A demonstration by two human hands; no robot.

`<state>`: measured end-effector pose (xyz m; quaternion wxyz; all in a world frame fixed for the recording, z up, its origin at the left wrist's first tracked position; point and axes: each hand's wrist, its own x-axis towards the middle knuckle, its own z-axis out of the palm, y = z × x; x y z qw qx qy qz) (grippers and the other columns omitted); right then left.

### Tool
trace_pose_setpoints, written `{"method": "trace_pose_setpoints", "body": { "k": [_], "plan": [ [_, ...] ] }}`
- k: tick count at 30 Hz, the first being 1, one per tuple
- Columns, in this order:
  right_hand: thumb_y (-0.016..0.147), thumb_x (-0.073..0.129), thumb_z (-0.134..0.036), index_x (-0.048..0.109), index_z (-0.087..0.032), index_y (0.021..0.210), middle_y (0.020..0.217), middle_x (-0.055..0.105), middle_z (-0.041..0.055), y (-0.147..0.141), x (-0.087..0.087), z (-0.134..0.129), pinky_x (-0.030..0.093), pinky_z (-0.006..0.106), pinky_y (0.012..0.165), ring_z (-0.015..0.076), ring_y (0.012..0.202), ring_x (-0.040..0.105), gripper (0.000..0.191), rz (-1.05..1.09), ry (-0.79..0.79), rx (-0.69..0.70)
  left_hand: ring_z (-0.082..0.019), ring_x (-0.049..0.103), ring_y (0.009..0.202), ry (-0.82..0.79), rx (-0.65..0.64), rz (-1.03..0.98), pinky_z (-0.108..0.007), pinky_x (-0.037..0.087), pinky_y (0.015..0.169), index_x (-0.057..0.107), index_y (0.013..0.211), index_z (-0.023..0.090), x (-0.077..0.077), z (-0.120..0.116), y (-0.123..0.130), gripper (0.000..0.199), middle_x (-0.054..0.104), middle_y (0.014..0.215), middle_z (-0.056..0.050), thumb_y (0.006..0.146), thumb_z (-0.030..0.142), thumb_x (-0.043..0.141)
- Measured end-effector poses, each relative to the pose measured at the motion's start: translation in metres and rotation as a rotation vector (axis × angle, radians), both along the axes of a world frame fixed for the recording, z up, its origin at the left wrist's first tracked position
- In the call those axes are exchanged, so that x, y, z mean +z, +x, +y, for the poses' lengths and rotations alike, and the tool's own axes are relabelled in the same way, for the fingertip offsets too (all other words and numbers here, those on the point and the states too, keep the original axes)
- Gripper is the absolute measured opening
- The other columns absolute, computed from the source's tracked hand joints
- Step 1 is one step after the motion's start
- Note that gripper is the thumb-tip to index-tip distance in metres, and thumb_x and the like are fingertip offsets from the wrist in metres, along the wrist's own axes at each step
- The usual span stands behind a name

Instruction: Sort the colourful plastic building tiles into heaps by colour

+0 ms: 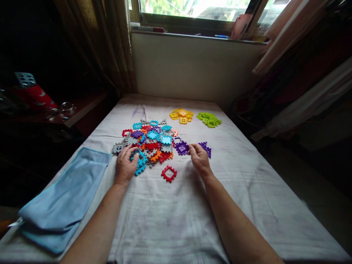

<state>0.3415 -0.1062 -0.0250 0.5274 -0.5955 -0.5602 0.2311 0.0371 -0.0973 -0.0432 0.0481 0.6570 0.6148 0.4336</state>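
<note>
A heap of mixed-colour interlocking plastic tiles (151,146) lies on the cloth-covered table. My left hand (127,163) rests at the heap's near left side, fingers apart, beside blue tiles (141,165). Between the thumb and fingers of my right hand (199,158) is the edge of a purple tile (182,148), right of the heap. Another purple tile (206,148) lies just behind that hand, partly hidden by it. A red square frame tile (169,173) sits alone in front of the heap.
Yellow tiles (181,115) and green tiles (209,120) form separate piles toward the back. A light blue cloth bag (68,198) lies along the left edge. Eyeglasses (60,110) rest on a dark side table (88,108). A wall and window stand beyond.
</note>
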Motion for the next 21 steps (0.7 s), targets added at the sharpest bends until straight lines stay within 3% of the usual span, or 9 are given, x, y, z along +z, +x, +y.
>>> {"method": "trace_pose_setpoints", "body": {
  "k": [3, 6, 13, 21],
  "plan": [
    [0.081, 0.048, -0.058, 0.067, -0.016, 0.089, 0.071, 0.067, 0.0057, 0.047, -0.009, 0.013, 0.049, 0.032, 0.066, 0.0196, 0.066, 0.06, 0.047, -0.004, -0.065, -0.355, -0.028, 0.057, 0.124, 0.011, 0.004, 0.017, -0.045, 0.04, 0.111, 0.07, 0.104, 0.024, 0.001, -0.001, 0.001, 0.03, 0.065, 0.129, -0.01, 0.085, 0.038, 0.052],
    [0.079, 0.047, -0.056, 0.069, -0.015, 0.09, 0.075, 0.07, 0.0083, 0.079, -0.017, 0.017, 0.049, 0.032, 0.067, 0.0213, 0.069, 0.063, 0.048, -0.054, -0.117, -0.542, -0.029, 0.054, 0.127, 0.032, 0.009, 0.065, -0.049, 0.037, 0.113, 0.07, 0.106, 0.025, 0.002, -0.003, 0.005, 0.03, 0.064, 0.131, -0.009, 0.085, 0.039, 0.054],
    [0.078, 0.048, -0.048, 0.072, -0.017, 0.087, 0.075, 0.071, 0.009, 0.085, -0.02, 0.013, 0.047, 0.032, 0.068, 0.0234, 0.071, 0.063, 0.041, -0.181, -0.174, -0.658, -0.032, 0.052, 0.13, 0.056, -0.021, 0.143, -0.056, 0.03, 0.114, 0.07, 0.108, 0.026, 0.003, -0.012, 0.015, 0.029, 0.065, 0.131, -0.009, 0.087, 0.038, 0.053],
    [0.077, 0.048, -0.04, 0.074, -0.013, 0.094, 0.094, 0.069, 0.0139, 0.088, -0.026, 0.014, 0.049, 0.036, 0.079, 0.0199, 0.068, 0.059, 0.041, -0.258, -0.114, -0.689, -0.029, 0.057, 0.125, 0.086, 0.03, 0.105, -0.048, 0.039, 0.11, 0.068, 0.108, 0.023, 0.007, -0.001, 0.004, 0.032, 0.067, 0.127, -0.01, 0.087, 0.04, 0.05]
  ]
}}
